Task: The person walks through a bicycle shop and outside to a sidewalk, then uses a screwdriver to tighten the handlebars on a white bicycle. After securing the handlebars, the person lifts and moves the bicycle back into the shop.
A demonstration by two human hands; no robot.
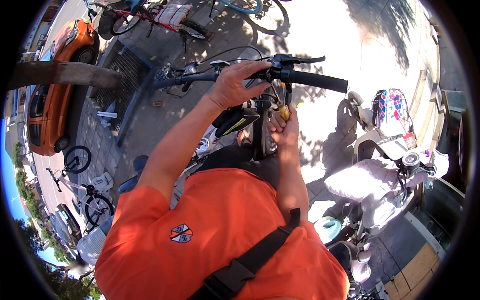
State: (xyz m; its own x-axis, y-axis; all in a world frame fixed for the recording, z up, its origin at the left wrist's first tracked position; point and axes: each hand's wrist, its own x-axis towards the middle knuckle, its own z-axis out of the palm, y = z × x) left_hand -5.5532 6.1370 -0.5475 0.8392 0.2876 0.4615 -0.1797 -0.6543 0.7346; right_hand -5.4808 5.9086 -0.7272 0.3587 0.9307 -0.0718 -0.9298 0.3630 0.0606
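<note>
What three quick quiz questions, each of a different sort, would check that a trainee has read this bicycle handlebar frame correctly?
1. True or false: the left hand rests on the handlebar.
2. What does the right hand hold? A) a yellow-handled screwdriver B) a spanner C) a pump
3. Fill in: the black grip at the bar's end lies to the person's ____.

Key
1. True; it lies over the bar near the brake lever.
2. A; its tip points up toward the bar.
3. Right; neither hand is on it.
</note>
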